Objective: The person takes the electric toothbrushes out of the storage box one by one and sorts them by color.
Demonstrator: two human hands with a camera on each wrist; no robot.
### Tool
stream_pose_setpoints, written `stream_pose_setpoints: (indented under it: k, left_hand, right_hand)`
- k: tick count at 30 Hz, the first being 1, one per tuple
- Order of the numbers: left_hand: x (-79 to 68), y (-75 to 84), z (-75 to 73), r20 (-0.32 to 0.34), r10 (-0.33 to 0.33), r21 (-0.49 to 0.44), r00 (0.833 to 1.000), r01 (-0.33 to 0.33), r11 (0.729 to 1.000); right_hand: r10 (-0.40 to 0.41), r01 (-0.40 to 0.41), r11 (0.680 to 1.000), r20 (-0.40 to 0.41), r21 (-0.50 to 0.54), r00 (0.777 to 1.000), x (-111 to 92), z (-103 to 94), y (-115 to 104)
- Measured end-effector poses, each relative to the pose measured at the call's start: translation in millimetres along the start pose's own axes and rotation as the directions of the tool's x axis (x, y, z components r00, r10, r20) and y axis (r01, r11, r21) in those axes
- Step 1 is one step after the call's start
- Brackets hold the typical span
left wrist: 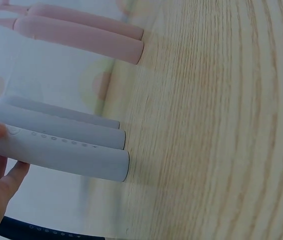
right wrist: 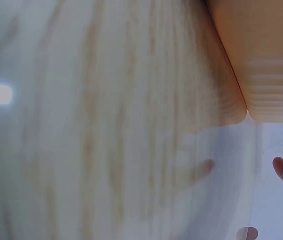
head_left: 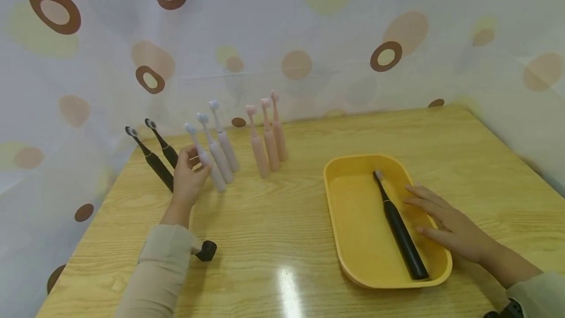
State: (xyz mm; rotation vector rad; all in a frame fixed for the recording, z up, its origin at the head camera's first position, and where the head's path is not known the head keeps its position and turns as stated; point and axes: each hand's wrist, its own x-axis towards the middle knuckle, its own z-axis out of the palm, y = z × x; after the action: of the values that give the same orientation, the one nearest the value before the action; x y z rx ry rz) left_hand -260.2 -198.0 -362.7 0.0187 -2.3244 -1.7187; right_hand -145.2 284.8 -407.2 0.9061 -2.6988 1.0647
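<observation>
At the left of the head view, my left hand pinches the nearest of three white electric toothbrushes. In the left wrist view the thumb lies on one side of that white toothbrush and fingers on the other; its base meets the table. Two black electric toothbrushes stand just left of this hand, partly hidden by it. My right hand hovers at the right rim of a yellow tray, fingers extended and holding nothing. Inside the tray lies one black electric toothbrush.
Three pink electric toothbrushes stand upright right of the white ones. A patterned cloth hangs behind the wooden table. The tray stands on the table's right half.
</observation>
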Motion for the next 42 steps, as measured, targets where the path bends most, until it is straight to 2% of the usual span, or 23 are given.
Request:
stream_pose_setpoints:
  k: [4,9,18,26,32,37,42]
  left_hand:
    - [-0.8,1.4,-0.3,0.006,0.001,0.04,1.0,-0.001,0.999]
    - [-3.6,3.2,-0.6,0.012,0.012,0.03,1.0,-0.012,0.999]
    - [-12.2,6.8,-2.5,-0.03,0.039,-0.041,0.999,-0.04,0.998]
    - [-25.8,16.6,-5.9,-0.079,0.0,-0.12,0.997,-0.009,0.993]
    - [-34.7,20.4,-4.2,-0.086,0.0,-0.179,0.996,-0.016,0.984]
    - [-41.6,24.0,2.5,-0.063,0.048,-0.277,0.997,-0.064,0.959]
    - [-49.0,27.8,13.3,0.03,0.117,-0.382,0.993,-0.097,0.919]
  right_hand:
    - [-0.001,0.001,1.0,0.0,0.022,1.0,0,0.9,1]
    - [0.001,-0.001,1.0,-0.006,0.019,1.0,-1,1.3,1]
    - [0.001,-0.001,1.0,-0.016,0.003,1.0,-2,2.4,-1]
    - [-0.012,0.012,1.0,-0.023,-0.003,1.0,-2,2.8,-2]
    - [-0.026,0.026,1.0,-0.033,-0.014,0.999,-2,1.9,-3]
    - [-0.033,0.032,0.999,-0.032,-0.014,0.999,-1,1.8,-4]
    - [-0.037,0.036,0.999,-0.026,-0.019,0.999,-1,2.3,-3]
